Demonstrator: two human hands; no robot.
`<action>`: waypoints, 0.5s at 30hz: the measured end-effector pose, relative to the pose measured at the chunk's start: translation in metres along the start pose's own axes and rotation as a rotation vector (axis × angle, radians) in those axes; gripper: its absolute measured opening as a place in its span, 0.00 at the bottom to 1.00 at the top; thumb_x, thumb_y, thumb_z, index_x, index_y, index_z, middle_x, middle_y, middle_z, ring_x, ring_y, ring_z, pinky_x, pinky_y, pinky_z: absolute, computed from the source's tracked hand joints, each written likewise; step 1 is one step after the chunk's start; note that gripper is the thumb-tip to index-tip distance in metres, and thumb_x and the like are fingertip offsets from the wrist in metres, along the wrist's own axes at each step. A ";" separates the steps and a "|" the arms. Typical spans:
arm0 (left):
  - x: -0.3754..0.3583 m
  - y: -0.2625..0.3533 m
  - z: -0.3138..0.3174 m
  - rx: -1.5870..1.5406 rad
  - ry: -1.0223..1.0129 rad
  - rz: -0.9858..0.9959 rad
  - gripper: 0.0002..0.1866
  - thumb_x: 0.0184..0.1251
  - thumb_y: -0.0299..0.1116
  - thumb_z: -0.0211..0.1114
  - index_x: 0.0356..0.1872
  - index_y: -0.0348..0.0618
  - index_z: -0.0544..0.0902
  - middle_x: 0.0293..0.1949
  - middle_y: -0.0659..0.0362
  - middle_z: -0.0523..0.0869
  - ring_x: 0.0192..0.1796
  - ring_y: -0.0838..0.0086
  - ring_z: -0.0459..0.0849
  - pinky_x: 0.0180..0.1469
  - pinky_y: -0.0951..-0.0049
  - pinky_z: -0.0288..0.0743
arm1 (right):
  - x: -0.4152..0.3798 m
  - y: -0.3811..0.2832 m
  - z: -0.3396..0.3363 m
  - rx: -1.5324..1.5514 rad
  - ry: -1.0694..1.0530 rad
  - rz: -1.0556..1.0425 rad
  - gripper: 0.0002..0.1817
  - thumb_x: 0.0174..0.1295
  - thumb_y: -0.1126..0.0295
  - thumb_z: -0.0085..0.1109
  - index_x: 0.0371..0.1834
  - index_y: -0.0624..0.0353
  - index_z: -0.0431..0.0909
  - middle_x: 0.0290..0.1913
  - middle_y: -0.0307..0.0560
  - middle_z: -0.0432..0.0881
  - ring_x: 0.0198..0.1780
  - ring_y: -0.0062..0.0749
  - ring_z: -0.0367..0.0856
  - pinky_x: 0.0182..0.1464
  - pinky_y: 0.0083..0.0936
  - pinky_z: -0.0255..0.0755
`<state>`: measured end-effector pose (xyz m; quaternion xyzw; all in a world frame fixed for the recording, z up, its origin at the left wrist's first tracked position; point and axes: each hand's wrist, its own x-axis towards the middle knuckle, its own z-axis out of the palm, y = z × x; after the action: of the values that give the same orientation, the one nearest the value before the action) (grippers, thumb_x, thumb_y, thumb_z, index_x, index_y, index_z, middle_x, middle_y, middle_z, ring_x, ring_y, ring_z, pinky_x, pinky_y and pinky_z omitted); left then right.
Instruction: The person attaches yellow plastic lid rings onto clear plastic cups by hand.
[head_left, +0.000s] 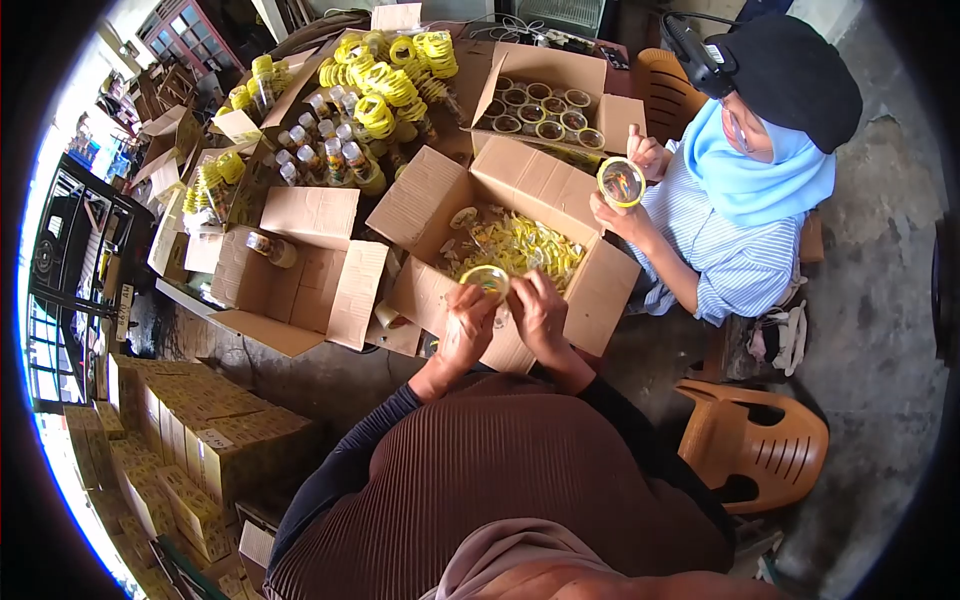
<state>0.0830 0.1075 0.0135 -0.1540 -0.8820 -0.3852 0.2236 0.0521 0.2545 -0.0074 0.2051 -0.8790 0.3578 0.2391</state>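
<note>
A round clear lid-like piece with a yellow rim (pixel 487 281) is held in my left hand (pixel 467 325), whose fingers are wrapped round its lower edge. Close to its right side is my right hand (pixel 540 308), fingers bent together; whatever they pinch is too small to make out. Both hands are over the near edge of an open cardboard box (pixel 425 290). Inside that box lies a heap of yellow and clear pieces (pixel 520 245).
A co-worker (pixel 735 220) at the right holds another yellow-rimmed round piece (pixel 621 183). Behind stand a box of round containers (pixel 545 110), bottles (pixel 335 155) and stacked yellow rings (pixel 385 85). Left is an open box (pixel 305 275); an orange chair (pixel 755 445) is at lower right.
</note>
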 end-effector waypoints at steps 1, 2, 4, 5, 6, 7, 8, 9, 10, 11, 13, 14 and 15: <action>-0.001 0.000 0.004 -0.033 -0.007 0.005 0.10 0.55 0.18 0.66 0.39 0.36 0.85 0.32 0.50 0.81 0.38 0.53 0.80 0.42 0.58 0.76 | 0.005 0.007 0.002 0.091 -0.022 0.062 0.08 0.55 0.76 0.65 0.39 0.61 0.81 0.32 0.47 0.76 0.34 0.42 0.80 0.35 0.33 0.74; 0.000 -0.002 0.004 -0.031 0.000 0.004 0.10 0.55 0.18 0.66 0.39 0.36 0.85 0.32 0.50 0.81 0.38 0.53 0.80 0.42 0.58 0.76 | 0.007 0.015 0.005 0.184 -0.044 0.122 0.09 0.54 0.77 0.66 0.39 0.62 0.81 0.32 0.49 0.77 0.32 0.42 0.81 0.34 0.32 0.74; 0.008 -0.009 0.002 -0.008 0.023 -0.034 0.10 0.55 0.18 0.67 0.39 0.36 0.86 0.32 0.50 0.81 0.38 0.53 0.80 0.42 0.58 0.75 | 0.011 0.016 0.008 0.324 0.042 0.255 0.04 0.57 0.79 0.64 0.35 0.63 0.81 0.33 0.49 0.80 0.31 0.36 0.83 0.32 0.28 0.74; 0.009 -0.016 0.001 -0.023 0.059 -0.040 0.09 0.55 0.19 0.65 0.38 0.38 0.85 0.31 0.51 0.79 0.37 0.55 0.78 0.39 0.59 0.74 | 0.010 0.015 0.006 0.297 0.060 0.235 0.05 0.56 0.80 0.64 0.35 0.63 0.81 0.32 0.49 0.80 0.30 0.36 0.82 0.32 0.28 0.74; 0.011 -0.018 -0.002 -0.022 0.067 -0.041 0.09 0.55 0.19 0.65 0.38 0.38 0.85 0.31 0.51 0.79 0.37 0.55 0.78 0.39 0.59 0.74 | 0.010 0.012 0.002 0.270 0.078 0.216 0.06 0.55 0.80 0.65 0.35 0.62 0.81 0.32 0.49 0.80 0.30 0.37 0.82 0.32 0.28 0.74; 0.013 -0.019 -0.005 -0.013 0.073 -0.071 0.09 0.55 0.19 0.65 0.37 0.38 0.85 0.31 0.51 0.79 0.36 0.55 0.77 0.39 0.59 0.74 | 0.010 0.009 -0.001 0.269 0.075 0.210 0.06 0.55 0.80 0.65 0.35 0.62 0.81 0.32 0.49 0.80 0.30 0.37 0.82 0.32 0.28 0.74; 0.014 -0.020 -0.006 -0.005 0.076 -0.099 0.08 0.55 0.19 0.66 0.37 0.38 0.85 0.30 0.51 0.79 0.36 0.56 0.77 0.38 0.59 0.74 | 0.009 0.006 -0.004 0.227 0.080 0.126 0.07 0.54 0.81 0.66 0.35 0.62 0.81 0.32 0.48 0.79 0.29 0.37 0.82 0.32 0.28 0.74; 0.015 -0.021 -0.006 -0.002 0.088 -0.083 0.07 0.55 0.19 0.66 0.36 0.37 0.86 0.29 0.51 0.79 0.35 0.55 0.77 0.38 0.59 0.74 | 0.008 0.004 -0.006 0.184 0.087 0.043 0.08 0.53 0.81 0.67 0.35 0.61 0.81 0.31 0.48 0.79 0.28 0.37 0.81 0.31 0.27 0.73; 0.016 -0.021 -0.005 -0.006 0.087 -0.077 0.07 0.55 0.19 0.66 0.36 0.37 0.86 0.29 0.51 0.79 0.35 0.55 0.77 0.38 0.59 0.74 | 0.007 0.002 -0.007 0.184 0.092 0.015 0.10 0.51 0.80 0.67 0.37 0.59 0.81 0.31 0.44 0.76 0.31 0.38 0.79 0.32 0.32 0.74; 0.016 -0.020 -0.003 -0.021 0.088 -0.063 0.08 0.55 0.19 0.66 0.36 0.38 0.85 0.29 0.51 0.79 0.35 0.55 0.77 0.39 0.59 0.74 | 0.008 -0.001 -0.009 0.142 0.071 -0.005 0.10 0.51 0.80 0.67 0.36 0.58 0.81 0.31 0.44 0.76 0.32 0.38 0.79 0.32 0.32 0.74; 0.017 -0.017 -0.002 -0.041 0.082 -0.045 0.08 0.55 0.19 0.66 0.37 0.38 0.85 0.29 0.51 0.79 0.36 0.55 0.78 0.39 0.59 0.74 | 0.007 -0.003 -0.010 0.077 0.033 -0.015 0.09 0.52 0.78 0.67 0.36 0.57 0.81 0.31 0.43 0.76 0.33 0.38 0.79 0.34 0.32 0.75; 0.017 -0.014 -0.002 -0.045 0.050 -0.045 0.08 0.55 0.19 0.66 0.37 0.38 0.85 0.29 0.51 0.79 0.36 0.55 0.78 0.39 0.59 0.74 | 0.007 -0.002 -0.011 0.073 0.035 -0.007 0.09 0.52 0.78 0.67 0.36 0.57 0.81 0.31 0.43 0.76 0.33 0.38 0.79 0.34 0.32 0.75; 0.015 -0.012 -0.001 -0.048 0.020 -0.047 0.08 0.56 0.19 0.66 0.37 0.38 0.85 0.30 0.51 0.79 0.36 0.55 0.78 0.39 0.60 0.74 | 0.008 0.000 -0.010 0.045 0.023 0.002 0.09 0.52 0.77 0.67 0.36 0.58 0.81 0.32 0.43 0.75 0.33 0.39 0.79 0.34 0.32 0.75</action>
<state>0.0650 0.1005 0.0150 -0.1347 -0.8736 -0.4128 0.2197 0.0480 0.2602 0.0032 0.2052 -0.8682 0.3800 0.2444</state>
